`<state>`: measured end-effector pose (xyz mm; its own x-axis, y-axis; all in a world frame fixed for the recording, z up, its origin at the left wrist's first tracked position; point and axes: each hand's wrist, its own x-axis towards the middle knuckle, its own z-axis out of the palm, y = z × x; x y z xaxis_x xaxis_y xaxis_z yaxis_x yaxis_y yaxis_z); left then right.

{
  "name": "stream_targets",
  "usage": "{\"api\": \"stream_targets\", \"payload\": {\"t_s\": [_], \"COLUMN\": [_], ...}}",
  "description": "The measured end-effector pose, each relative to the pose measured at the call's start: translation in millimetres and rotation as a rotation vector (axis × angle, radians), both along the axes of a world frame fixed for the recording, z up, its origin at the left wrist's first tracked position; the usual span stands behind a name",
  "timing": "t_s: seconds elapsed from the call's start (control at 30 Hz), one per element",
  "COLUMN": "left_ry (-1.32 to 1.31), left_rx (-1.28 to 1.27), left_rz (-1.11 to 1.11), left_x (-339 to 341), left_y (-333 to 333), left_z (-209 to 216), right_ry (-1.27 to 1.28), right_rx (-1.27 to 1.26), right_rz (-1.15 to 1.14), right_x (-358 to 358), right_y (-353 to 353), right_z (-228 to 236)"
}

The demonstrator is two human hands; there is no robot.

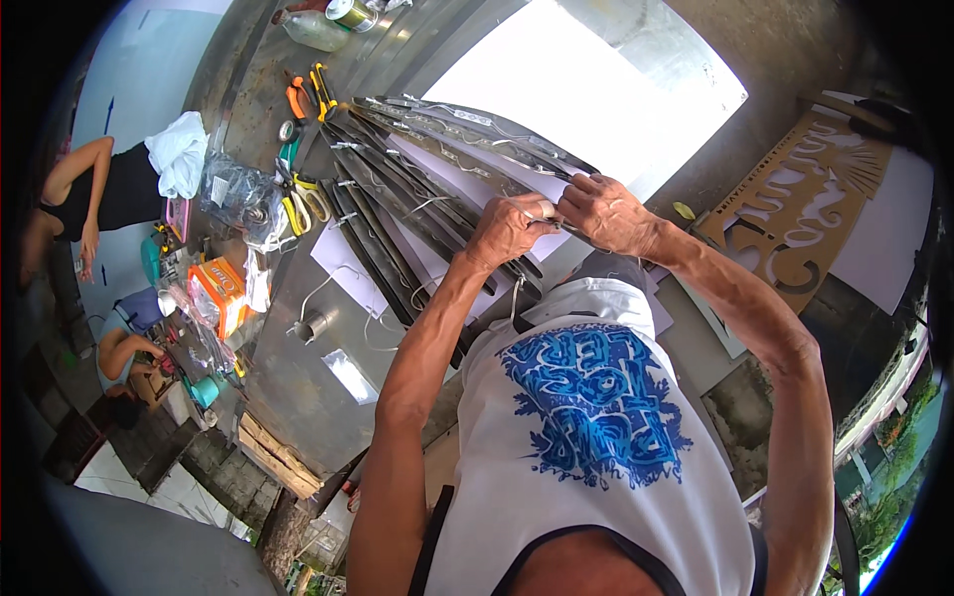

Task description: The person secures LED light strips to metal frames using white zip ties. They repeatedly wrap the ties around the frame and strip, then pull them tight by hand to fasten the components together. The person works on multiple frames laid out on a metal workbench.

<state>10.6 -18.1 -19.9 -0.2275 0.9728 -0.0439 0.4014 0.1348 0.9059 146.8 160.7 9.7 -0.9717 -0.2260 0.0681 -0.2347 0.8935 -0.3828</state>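
My left hand [512,228] and my right hand [608,215] meet close together in front of my body, fingers pinched. What is between the fingertips is too small to make out. Both are at the near end of a dark narrow strip [487,124], one of several long strips fanned out over the table. Thin pale wires and small light-coloured modules run along these strips. More dark strips [378,248] lie to the left of my left hand, with loose wires [373,323] curling off their near ends. White sheets [343,263] lie beneath them.
A large white sheet [586,89] covers the far table. Orange-handled pliers [298,97], yellow-handled scissors [310,202] and an orange box [221,295] are at left. A glass bottle [316,32] lies at the back. A brown cut-out panel [795,209] is at right. Two people are at far left.
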Motion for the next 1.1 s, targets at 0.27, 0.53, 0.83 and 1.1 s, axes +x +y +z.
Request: {"api": "stream_targets", "payload": {"t_s": [0.27,0.53,0.83,1.1], "left_ry": [0.045,-0.054,-0.199,-0.003], "left_rx": [0.034,-0.082,-0.270,-0.296], "left_rz": [0.009,-0.001,0.074,0.527], "left_x": [4,-6,-40,-56], "left_y": [-1,-10,-32,-57], "left_z": [-7,10,22,91], "right_ry": [-0.020,-0.042,-0.323,-0.322], "right_rx": [0.030,-0.027,-0.131,0.009], "right_rz": [-0.035,-0.317,-0.523,-0.382], "right_x": [-1,9,-7,-18], "right_y": [-4,11,33,29], "right_z": [6,13,1,-12]}}
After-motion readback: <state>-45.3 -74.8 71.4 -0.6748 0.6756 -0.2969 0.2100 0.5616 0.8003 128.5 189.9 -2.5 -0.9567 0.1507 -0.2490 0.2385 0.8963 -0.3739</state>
